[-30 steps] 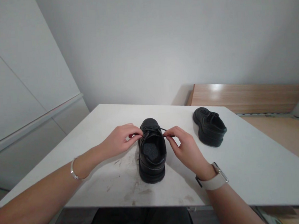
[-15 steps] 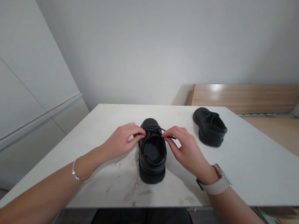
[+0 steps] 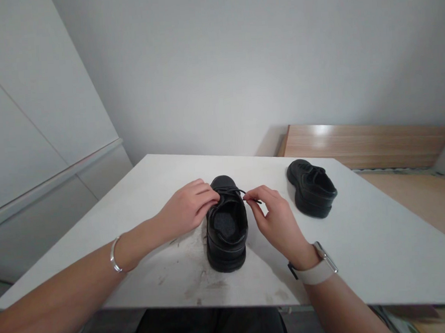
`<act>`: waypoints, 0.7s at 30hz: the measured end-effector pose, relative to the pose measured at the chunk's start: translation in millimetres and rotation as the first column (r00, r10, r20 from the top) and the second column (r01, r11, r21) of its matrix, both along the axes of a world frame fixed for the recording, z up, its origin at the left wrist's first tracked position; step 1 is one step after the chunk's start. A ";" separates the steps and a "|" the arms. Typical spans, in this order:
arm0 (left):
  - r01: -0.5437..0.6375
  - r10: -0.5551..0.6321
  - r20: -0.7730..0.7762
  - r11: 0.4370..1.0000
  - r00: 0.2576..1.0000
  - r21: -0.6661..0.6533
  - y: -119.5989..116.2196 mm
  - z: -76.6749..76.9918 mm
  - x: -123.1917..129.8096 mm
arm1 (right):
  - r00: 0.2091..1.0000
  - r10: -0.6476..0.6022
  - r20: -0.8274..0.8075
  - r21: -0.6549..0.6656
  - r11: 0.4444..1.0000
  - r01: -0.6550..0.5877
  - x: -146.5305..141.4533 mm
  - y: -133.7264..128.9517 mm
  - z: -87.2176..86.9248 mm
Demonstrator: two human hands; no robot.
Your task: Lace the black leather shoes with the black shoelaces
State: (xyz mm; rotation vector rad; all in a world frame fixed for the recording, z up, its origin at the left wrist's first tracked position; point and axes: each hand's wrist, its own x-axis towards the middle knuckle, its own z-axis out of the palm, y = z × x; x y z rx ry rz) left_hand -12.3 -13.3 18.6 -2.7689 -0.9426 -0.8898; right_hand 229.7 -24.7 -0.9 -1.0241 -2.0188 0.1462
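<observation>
A black lace-up shoe [image 3: 227, 256] stands upright on the white table, toe pointing away from me and heel towards me. My left hand [image 3: 191, 206] is closed at the left side of its lacing, fingertips pinched by the tongue; the fingers mostly hide the lace there. On the other side, my right hand [image 3: 274, 213] pinches a thin black shoelace [image 3: 242, 191] between thumb and forefinger, and the lace's end sticks out past the fingers. Loops of lace lie over the front of the shoe opening. A second black shoe [image 3: 315, 208] sits apart at the right, its lace tied.
The white table [image 3: 158, 286] has brownish smudges near its front edge. Behind it rises a plain wall [image 3: 217, 76]. A wooden headboard [image 3: 357, 143] stands beyond the right back corner, and white cabinet panels [image 3: 29, 148] line the left.
My left hand has rolled over and shifted slightly right, its fingers now closer together. My right hand has moved slightly to the right along the lace. Both shoes stay in place.
</observation>
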 end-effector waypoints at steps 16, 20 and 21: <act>0.027 -0.028 -0.029 0.999 0.999 -0.022 -5.7 2.7 -1.0 | 0.996 0.067 0.053 -0.052 0.997 -0.064 -1.2 -9.7 6.7; -0.001 0.001 0.002 1.000 1.000 -0.017 -2.0 0.0 -1.5 | 0.997 0.075 0.016 -0.066 0.995 -0.074 -2.1 -8.7 5.4; -0.010 0.010 0.012 1.000 1.000 -0.019 -0.4 -1.1 -2.6 | 0.997 0.077 -0.010 -0.070 0.995 -0.077 -1.9 -7.8 4.2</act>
